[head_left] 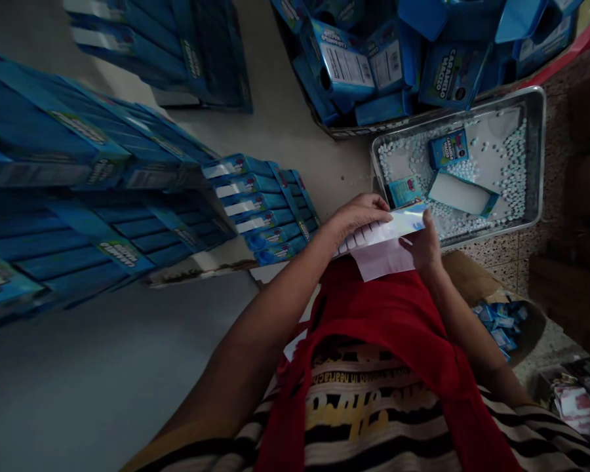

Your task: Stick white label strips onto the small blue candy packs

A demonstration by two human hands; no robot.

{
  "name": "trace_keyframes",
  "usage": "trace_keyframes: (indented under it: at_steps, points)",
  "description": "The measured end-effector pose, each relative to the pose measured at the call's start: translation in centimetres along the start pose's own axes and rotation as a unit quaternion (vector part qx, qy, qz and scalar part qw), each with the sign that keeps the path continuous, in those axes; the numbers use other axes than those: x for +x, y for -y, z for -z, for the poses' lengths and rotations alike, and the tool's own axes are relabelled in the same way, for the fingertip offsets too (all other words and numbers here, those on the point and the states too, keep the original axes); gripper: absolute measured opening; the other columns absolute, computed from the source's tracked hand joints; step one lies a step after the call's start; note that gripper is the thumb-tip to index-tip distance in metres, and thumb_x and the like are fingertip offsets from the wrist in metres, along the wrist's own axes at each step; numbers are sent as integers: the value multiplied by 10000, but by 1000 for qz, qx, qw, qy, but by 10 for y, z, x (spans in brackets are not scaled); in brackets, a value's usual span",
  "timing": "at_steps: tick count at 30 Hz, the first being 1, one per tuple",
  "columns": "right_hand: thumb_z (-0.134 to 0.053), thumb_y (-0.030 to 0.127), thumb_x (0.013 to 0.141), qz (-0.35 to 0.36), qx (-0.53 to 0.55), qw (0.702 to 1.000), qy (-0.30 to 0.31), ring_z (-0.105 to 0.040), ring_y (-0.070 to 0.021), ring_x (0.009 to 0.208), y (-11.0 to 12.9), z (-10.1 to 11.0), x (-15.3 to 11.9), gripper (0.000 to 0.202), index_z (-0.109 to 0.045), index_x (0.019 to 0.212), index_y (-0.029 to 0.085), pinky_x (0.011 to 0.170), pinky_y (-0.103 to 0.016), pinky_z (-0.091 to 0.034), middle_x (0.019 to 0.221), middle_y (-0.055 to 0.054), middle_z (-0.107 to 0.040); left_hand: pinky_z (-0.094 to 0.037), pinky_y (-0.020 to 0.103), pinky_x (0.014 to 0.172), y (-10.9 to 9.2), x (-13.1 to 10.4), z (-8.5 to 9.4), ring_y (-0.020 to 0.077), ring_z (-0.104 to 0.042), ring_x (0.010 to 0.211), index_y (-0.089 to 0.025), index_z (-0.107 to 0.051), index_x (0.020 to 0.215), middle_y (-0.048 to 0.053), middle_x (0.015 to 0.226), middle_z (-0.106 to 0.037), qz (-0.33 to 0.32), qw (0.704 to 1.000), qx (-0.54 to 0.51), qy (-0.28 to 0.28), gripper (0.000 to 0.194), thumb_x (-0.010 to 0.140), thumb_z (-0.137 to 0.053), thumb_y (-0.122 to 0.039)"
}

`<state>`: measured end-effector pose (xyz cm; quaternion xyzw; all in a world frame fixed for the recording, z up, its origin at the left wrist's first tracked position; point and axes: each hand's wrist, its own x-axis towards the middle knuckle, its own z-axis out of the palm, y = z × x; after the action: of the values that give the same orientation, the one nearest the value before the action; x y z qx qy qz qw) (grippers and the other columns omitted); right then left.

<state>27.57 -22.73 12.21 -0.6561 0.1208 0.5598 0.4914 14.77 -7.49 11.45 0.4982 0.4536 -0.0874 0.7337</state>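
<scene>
My left hand (356,215) is closed on the upper edge of a glossy label sheet (400,224) with a row of pale rectangles along it. At the sheet's right end, my right hand (427,248) has its thumb against the edge and its fingers bent behind. A plain whitish paper (386,260) hangs below the sheet, over the red apron (383,301); whether the two are joined I cannot tell. Just beyond my hands is a metal tray (535,164) of small pale candies, with a small blue box (448,149), a teal packet (404,191) and an open carton (462,192) in it.
Stacked blue boxes (88,144) fill the table's left side, with a smaller stack (260,203) near my left forearm. Behind the tray stands a large container of blue cartons (347,62). A brown sack (476,278) with small blue packets sits at the lower right.
</scene>
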Motion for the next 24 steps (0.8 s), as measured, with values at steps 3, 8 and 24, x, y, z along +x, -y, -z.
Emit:
trace_keyframes:
  at_steps: [3,8,24]
  points:
    - [-877,506,694,-20,-50,998,-10,-642,-152,682,32,15,24,397,-687,902,226,620,-282,-529,805,-6,-727,-508,311,792,-5,1,-4,169,-643,831,-167,-681,974,44,911,-699,-35,999,-2,18,293,737,-817,-272]
    - [-890,291,606,2,-8,990,141,-711,-203,809,58,21,27,372,-709,925,229,785,-370,-616,891,-7,-774,-548,370,947,-5,-1,2,245,-704,1101,-207,-592,1405,112,1196,-729,-21,999,-1,28,727,758,-874,-383]
    - [-928,164,525,83,-82,984,132,-656,-143,657,83,31,25,553,-645,987,276,619,-272,-550,790,58,-759,-496,320,765,-19,2,-11,237,-673,897,-146,-781,987,46,938,-746,-17,993,115,-4,494,594,-949,-396]
